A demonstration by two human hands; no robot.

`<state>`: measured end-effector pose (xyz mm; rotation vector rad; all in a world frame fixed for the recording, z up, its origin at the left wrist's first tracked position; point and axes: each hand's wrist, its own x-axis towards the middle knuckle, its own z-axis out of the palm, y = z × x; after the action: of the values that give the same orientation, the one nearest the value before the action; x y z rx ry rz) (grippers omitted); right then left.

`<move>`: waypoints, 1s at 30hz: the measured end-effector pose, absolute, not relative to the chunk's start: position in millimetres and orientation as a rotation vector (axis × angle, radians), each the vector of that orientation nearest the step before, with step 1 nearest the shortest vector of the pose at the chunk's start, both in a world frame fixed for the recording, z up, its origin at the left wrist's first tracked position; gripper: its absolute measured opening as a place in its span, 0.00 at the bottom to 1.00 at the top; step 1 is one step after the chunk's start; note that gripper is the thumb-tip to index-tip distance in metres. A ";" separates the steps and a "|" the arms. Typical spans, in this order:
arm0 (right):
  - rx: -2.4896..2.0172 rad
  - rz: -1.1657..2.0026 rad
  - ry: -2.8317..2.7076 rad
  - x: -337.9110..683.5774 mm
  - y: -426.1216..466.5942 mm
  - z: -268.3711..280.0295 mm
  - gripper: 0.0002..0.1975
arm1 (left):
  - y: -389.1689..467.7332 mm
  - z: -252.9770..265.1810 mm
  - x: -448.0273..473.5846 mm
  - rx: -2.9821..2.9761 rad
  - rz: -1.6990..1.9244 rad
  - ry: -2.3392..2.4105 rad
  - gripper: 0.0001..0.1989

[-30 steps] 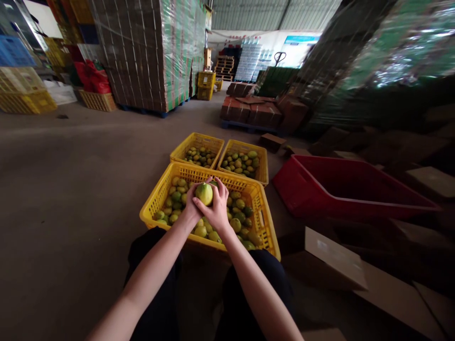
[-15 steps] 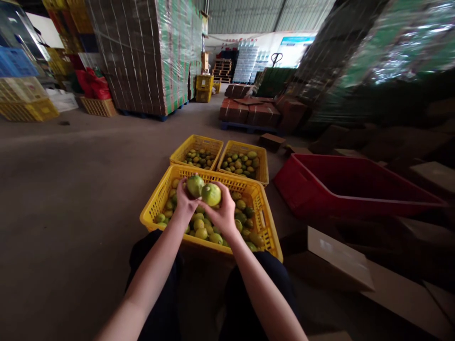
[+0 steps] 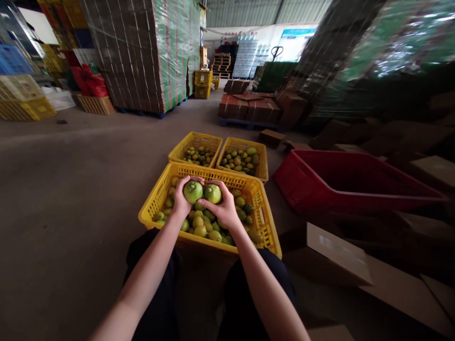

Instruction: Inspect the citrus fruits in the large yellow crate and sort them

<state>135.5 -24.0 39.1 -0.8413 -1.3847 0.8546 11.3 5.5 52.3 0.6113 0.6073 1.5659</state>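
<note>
Over the near yellow crate (image 3: pixel 265 215), both my hands are side by side, each holding one fruit. My left hand (image 3: pixel 182 196) is curled round a green lemon (image 3: pixel 193 192), its stem end facing me. In my right hand (image 3: pixel 225 206) is a yellower green lemon (image 3: pixel 213 193), with the thumb along its lower side. The two lemons are close together, nearly touching. Beneath my hands, many loose green and yellow lemons (image 3: pixel 200 231) fill the bottom of the crate. My hands and forearms hide some of them.
Two more yellow crates of lemons, a left one (image 3: pixel 174 154) and a right one (image 3: pixel 263 166), stand just beyond. A red tub (image 3: pixel 298 194) and cardboard boxes (image 3: pixel 337 251) lie to the right. Wrapped pallet stacks (image 3: pixel 124 57) and strapped cardboard bundles (image 3: pixel 232 106) stand farther back.
The lemon in my left hand has turned so its stem end shows. The right lemon has turned slightly too, and my hands have opened a little apart.
</note>
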 end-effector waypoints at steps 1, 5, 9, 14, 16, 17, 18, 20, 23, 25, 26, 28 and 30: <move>-0.852 0.835 -1.406 136.1 -24.0 38.9 0.26 | 5.4 52.8 10.6 0.610 1.556 0.607 0.13; -0.894 0.792 -1.431 136.2 -24.3 38.4 0.24 | 5.9 51.1 8.3 0.679 1.554 0.590 0.13; -0.923 0.835 -1.398 132.8 -24.2 37.6 0.21 | 10.1 46.3 7.9 0.674 1.580 0.593 0.16; -0.991 1.224 -1.087 128.3 -14.7 30.8 0.16 | 19.7 41.1 8.9 0.335 1.499 0.580 0.17; -0.905 1.427 -0.866 127.0 -9.0 27.9 0.15 | 22.5 40.6 9.4 0.169 1.442 0.550 0.17; -0.858 1.499 -0.778 126.8 -6.4 27.1 0.15 | 23.4 40.8 9.6 0.103 1.414 0.534 0.17; -0.823 1.553 -0.709 126.9 -4.1 26.9 0.14 | 23.9 41.1 9.7 0.055 1.390 0.519 0.18; -0.789 1.624 -0.596 128.3 -0.8 28.0 0.12 | 23.6 41.9 9.5 0.005 1.350 0.483 0.18; -0.749 1.652 -0.377 131.8 1.2 31.3 0.11 | 20.7 42.4 8.4 -0.013 1.278 0.427 0.17; -0.691 1.635 -0.243 133.4 1.0 32.7 0.10 | 18.1 42.3 8.1 -0.007 1.227 0.410 0.17; -0.656 1.625 -0.196 133.6 0.7 33.0 0.08 | 16.8 42.2 8.5 -0.001 1.210 0.404 0.17; -0.589 1.604 -0.141 132.8 0.1 33.1 0.07 | 15.0 42.3 10.9 0.001 1.208 0.394 0.15; -0.536 1.574 -0.113 131.2 0.3 33.0 0.05 | 14.2 42.3 15.4 -0.011 1.251 0.382 0.15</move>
<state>131.2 0.3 33.0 -0.5359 -0.1132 1.5739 15.4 14.2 42.3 -0.0113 0.3818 1.2510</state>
